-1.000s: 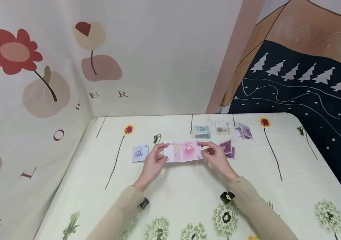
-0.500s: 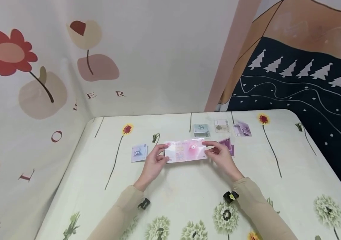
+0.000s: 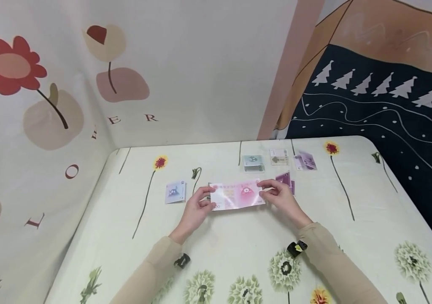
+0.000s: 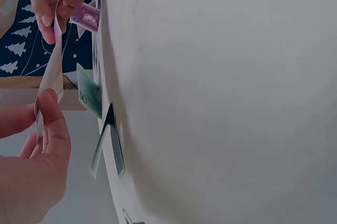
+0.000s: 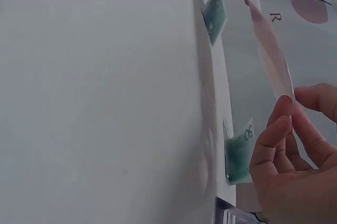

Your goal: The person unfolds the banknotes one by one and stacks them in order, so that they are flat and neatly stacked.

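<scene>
A: Where is the pink note [image 3: 237,195]?

B: Up off the tabletop [image 3: 223,245], stretched between the two hands. Its long axis runs from side to side, the right end slightly higher in the head view.

A: Does it lie flat?

B: Nearly. The right wrist view shows a gentle bow along its length.

A: Which hand is nearer to it?

B: Neither. The left hand [image 3: 196,207] pinches the left short edge, the right hand [image 3: 282,198] the right one. Each thumb and its fingertips are brought together to the thickness of the paper, and neither hand seems to hold anything else.

A: Then what would a move turn on?

B: Most likely the line between those two pinches. With an end in each hand, any turn or fold would probably need both to act together, or one to let go.

A: And farther out?

B: A blue note [image 3: 175,192] stands folded near the left hand, on its outer side. A dark purple note [image 3: 283,179] shows just beyond the right hand. A folded green note [image 3: 253,164] is farther back.
</scene>
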